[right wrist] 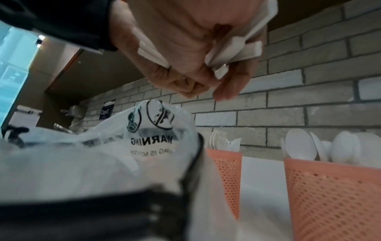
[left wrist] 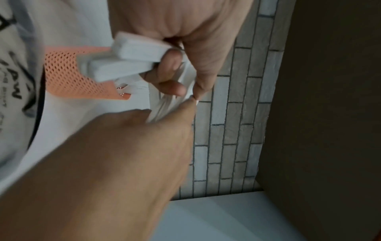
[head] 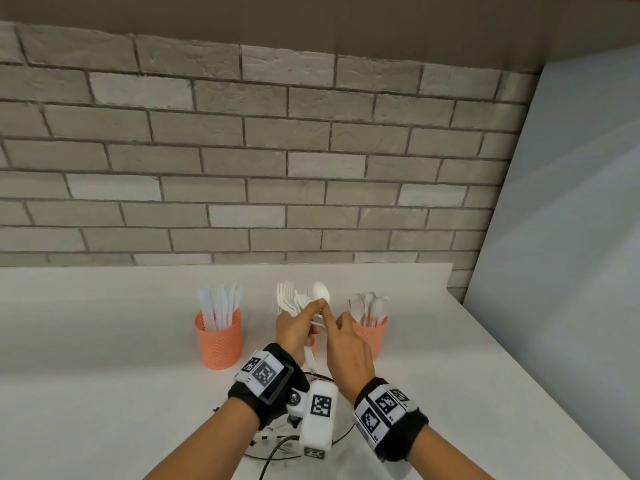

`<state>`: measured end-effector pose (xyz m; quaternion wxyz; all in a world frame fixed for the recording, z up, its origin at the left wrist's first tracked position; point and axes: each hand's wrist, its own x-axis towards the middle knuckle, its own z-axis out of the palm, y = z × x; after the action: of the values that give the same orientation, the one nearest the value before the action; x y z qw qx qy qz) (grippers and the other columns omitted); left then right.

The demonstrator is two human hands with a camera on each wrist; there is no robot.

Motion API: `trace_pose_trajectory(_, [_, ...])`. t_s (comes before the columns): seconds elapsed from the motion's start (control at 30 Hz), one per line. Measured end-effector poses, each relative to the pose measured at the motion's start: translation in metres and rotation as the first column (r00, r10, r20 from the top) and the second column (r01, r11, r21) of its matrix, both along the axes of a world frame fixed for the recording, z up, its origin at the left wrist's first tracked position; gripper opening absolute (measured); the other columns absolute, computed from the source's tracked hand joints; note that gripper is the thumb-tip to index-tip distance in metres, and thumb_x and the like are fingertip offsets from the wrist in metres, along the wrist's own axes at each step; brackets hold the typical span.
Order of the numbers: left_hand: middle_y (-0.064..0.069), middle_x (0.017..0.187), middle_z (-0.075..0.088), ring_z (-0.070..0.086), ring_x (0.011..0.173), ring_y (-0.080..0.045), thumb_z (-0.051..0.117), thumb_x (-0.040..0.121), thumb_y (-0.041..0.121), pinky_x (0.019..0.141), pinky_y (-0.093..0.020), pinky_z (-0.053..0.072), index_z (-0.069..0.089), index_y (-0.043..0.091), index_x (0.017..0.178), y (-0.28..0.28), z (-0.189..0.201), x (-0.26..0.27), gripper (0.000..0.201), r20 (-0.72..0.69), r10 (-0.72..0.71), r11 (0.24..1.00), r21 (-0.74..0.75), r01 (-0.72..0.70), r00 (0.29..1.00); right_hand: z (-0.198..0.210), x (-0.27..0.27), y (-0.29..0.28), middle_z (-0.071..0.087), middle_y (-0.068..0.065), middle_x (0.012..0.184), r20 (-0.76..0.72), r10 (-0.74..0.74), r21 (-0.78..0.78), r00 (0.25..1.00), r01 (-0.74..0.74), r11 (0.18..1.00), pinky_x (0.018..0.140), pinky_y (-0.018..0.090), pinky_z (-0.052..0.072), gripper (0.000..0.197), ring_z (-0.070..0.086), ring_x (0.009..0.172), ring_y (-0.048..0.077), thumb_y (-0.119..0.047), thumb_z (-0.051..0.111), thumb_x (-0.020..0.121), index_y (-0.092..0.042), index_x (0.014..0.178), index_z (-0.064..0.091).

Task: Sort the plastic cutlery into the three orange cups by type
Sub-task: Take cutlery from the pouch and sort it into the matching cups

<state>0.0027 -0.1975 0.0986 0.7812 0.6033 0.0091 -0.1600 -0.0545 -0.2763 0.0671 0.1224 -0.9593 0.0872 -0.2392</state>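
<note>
Spoons (head: 313,301), a white plastic bunch, sit clasped in the left hand (head: 294,329) above the counter (head: 104,341), in front of the middle orange cup (right wrist: 225,164) of forks. The right hand (head: 348,348) pinches one spoon's neck. Knives fill the left cup (head: 219,342); spoons fill the right cup (head: 375,336).

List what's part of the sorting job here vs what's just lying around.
Job:
- left hand gripping a bunch of cutlery
- right hand pinching a spoon in that bunch
- knife cup
- fork cup
- spoon cup

Lying about:
- plastic bag
- cable
- counter
</note>
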Motion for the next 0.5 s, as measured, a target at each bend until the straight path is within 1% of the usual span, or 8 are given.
trace_pose_trajectory(0.07, [-0.005,0.063,0.052,0.045,0.035,-0.004,0.059,0.087,0.011,0.031,-0.013,0.027,0.057,0.007,0.082,0.002,-0.002,0.003,0.006,0.043,-0.035,0.999,0.019,0.034,0.998,0.0,-0.005,-0.001,0.047,0.012,0.118,-0.039,0.099,0.125,0.994,-0.094,0.988,0.062,0.03,0.043,0.069,0.055,0.076,0.026,-0.003,0.042,0.094,-0.017,0.15,0.005])
trace_pose_trajectory(0.13, [-0.008,0.065,0.053,0.045,0.033,-0.003,0.055,0.089,0.008,0.031,-0.013,0.026,0.056,0.005,0.081,0.004,-0.002,0.006,0.008,0.062,-0.073,0.996,0.047,0.07,0.995,-0.001,-0.007,-0.004,0.048,0.01,0.123,0.022,0.135,0.297,0.991,-0.136,0.945,0.073,0.029,0.047,0.07,0.059,0.095,0.026,-0.009,0.042,0.095,-0.013,0.15,0.0])
trace_pose_trajectory(0.17, [-0.009,0.065,0.052,0.045,0.033,-0.003,0.054,0.089,0.008,0.03,-0.013,0.026,0.056,0.004,0.082,0.005,-0.002,0.008,0.009,0.071,-0.094,0.994,0.064,0.089,0.993,0.0,-0.006,-0.004,0.051,0.009,0.122,0.041,0.136,0.407,0.99,-0.141,0.902,0.075,0.026,0.047,0.07,0.059,0.098,0.025,-0.009,0.045,0.093,-0.013,0.15,0.003])
trace_pose_trajectory(0.23, [-0.008,0.06,0.05,0.042,0.032,-0.003,0.053,0.09,0.008,0.03,-0.014,0.026,0.056,0.002,0.082,0.007,0.001,0.01,0.011,0.086,-0.145,0.986,0.098,0.137,0.986,0.001,-0.003,-0.005,0.059,0.01,0.109,0.025,0.142,0.548,0.989,-0.133,0.826,0.07,0.024,0.047,0.058,0.062,0.088,0.025,-0.006,0.049,0.089,-0.016,0.142,0.028])
trace_pose_trajectory(0.27, [-0.006,0.057,0.049,0.041,0.031,-0.003,0.053,0.091,0.008,0.03,-0.013,0.025,0.056,0.002,0.081,0.008,0.003,0.01,0.012,0.095,-0.171,0.981,0.111,0.161,0.981,0.002,-0.001,-0.007,0.06,0.01,0.099,0.02,0.153,0.615,0.988,-0.133,0.777,0.064,0.025,0.048,0.045,0.063,0.076,0.023,-0.003,0.049,0.088,-0.016,0.13,0.042])
trace_pose_trajectory(0.3, [-0.004,0.054,0.049,0.04,0.031,-0.003,0.053,0.091,0.008,0.03,-0.013,0.025,0.056,0.002,0.081,0.008,0.005,0.011,0.012,0.103,-0.195,0.975,0.123,0.182,0.975,0.005,-0.001,-0.009,0.059,0.008,0.089,0.014,0.166,0.687,0.986,-0.13,0.715,0.056,0.026,0.05,0.032,0.062,0.063,0.02,0.0,0.048,0.087,-0.014,0.116,0.049])
trace_pose_trajectory(0.37, [-0.003,0.053,0.05,0.04,0.03,-0.003,0.054,0.09,0.008,0.03,-0.013,0.024,0.056,0.002,0.083,0.009,0.01,0.011,0.009,0.107,-0.225,0.968,0.137,0.209,0.969,0.011,-0.003,-0.01,0.055,0.002,0.08,0.012,0.211,0.792,0.977,-0.138,0.595,0.045,0.024,0.048,0.02,0.058,0.045,0.011,0.002,0.048,0.088,-0.013,0.101,0.045])
trace_pose_trajectory(0.5, [-0.007,0.062,0.05,0.041,0.03,-0.002,0.063,0.086,0.012,0.03,-0.013,0.026,0.056,0.002,0.09,0.005,0.01,0.015,0.012,0.095,-0.199,0.974,0.132,0.186,0.975,0.009,-0.001,-0.011,0.05,0.002,0.075,-0.006,0.223,0.824,0.975,-0.121,0.553,0.034,0.02,0.036,0.019,0.045,0.033,0.003,-0.006,0.051,0.089,-0.012,0.104,0.04])
